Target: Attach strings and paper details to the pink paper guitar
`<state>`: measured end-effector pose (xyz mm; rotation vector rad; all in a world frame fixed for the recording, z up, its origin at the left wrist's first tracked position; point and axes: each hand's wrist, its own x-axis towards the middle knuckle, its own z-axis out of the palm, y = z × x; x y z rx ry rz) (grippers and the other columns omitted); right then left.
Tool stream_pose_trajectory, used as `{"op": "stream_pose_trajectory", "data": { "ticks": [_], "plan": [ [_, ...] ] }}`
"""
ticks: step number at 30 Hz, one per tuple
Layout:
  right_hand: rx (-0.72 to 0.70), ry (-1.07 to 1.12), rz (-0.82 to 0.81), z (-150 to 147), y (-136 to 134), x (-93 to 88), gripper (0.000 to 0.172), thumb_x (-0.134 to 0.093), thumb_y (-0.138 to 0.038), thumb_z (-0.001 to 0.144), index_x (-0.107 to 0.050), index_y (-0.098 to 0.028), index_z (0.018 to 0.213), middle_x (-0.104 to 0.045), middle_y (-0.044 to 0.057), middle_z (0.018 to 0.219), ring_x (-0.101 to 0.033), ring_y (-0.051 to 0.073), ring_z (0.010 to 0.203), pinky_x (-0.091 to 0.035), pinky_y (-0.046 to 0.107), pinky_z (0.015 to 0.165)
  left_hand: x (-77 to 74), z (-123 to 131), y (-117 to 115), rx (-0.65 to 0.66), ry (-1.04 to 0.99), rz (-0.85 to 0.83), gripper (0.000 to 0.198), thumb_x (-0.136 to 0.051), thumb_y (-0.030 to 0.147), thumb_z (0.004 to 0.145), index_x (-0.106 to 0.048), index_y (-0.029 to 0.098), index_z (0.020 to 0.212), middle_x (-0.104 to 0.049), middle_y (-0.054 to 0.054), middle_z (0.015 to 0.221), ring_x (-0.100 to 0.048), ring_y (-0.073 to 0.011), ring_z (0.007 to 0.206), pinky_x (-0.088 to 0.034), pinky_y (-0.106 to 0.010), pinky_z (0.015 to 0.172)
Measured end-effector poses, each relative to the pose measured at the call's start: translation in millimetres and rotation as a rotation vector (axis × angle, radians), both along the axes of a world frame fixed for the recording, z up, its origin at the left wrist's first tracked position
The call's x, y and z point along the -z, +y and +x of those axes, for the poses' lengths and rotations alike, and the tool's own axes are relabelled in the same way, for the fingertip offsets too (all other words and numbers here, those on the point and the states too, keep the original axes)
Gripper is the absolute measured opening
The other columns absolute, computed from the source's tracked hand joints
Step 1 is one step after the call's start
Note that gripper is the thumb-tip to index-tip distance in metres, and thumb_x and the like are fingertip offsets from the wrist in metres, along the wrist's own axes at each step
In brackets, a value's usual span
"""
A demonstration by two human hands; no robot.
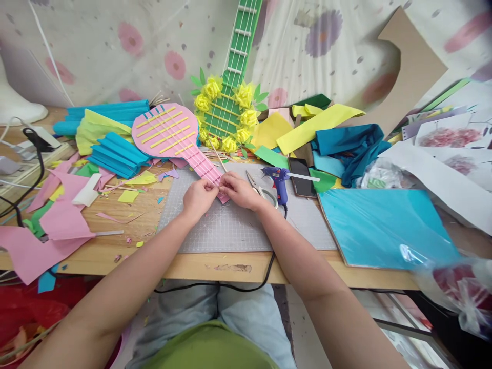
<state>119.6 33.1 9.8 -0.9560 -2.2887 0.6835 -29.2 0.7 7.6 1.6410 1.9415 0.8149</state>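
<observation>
Green cloth (211, 351) and pale jeans (246, 312) are seen closest to the lens, and both bare forearms are stretched forward from there over the wooden table (115, 256). The left hand (199, 197) and the right hand (240, 189) are brought together on the grey cutting mat (230, 230). Both are closed, and the near end of the neck of the pink paper guitar (169, 130) is pinched between their fingertips. The guitar's round body, crossed by yellow strips, is laid farther back and to the left, partly off the mat. Scissors (260, 190) and a blue glue gun (280, 180) are placed just beside the right hand, with a dark phone (302, 177) next to them. A green paper guitar (230, 97) ringed with yellow flowers is propped behind. Pink paper scraps (57, 228) are scattered at the left, and a blue wrapped sheet (384, 225) is laid at the right.
</observation>
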Motion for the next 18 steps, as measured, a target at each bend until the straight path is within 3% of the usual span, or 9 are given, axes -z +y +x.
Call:
{"op": "stream_pose_trajectory", "data": {
  "ticks": [10,14,18],
  "plan": [
    [-0.039,0.023,0.12,-4,1,4.0,0.007,-0.044,-0.016,0.081,-0.051,-0.019,0.078,-0.057,0.005,0.092,-0.05,0.015,0.089,-0.037,0.03,0.085,4.1,7,-10,-0.025,0.063,0.09,0.017,-0.056,0.038,0.071,-0.058,0.021,0.071,-0.061,0.001,0.072,-0.055,-0.0148,0.065,-0.031,-0.025,0.054],
    [-0.052,-0.012,0.113,-4,3,5.1,0.008,-0.045,-0.017,0.082,-0.051,-0.019,0.077,-0.06,0.005,0.088,-0.05,0.016,0.086,-0.035,0.031,0.085,9.3,11,-12,-0.058,0.02,0.129,0.014,-0.055,0.035,0.072,-0.057,0.021,0.074,-0.064,-0.001,0.082,-0.056,-0.0156,0.072,-0.034,-0.026,0.058],
    [-0.007,-0.028,0.094,-2,4,5.4,0.008,-0.045,-0.019,0.082,-0.051,-0.018,0.077,-0.059,0.005,0.084,-0.048,0.016,0.083,-0.036,0.031,0.083,8.7,14,-11,-0.07,0.049,0.124,0.014,-0.056,0.036,0.073,-0.056,0.022,0.075,-0.064,0.0,0.08,-0.057,-0.0173,0.074,-0.036,-0.027,0.06]
  ]
}}
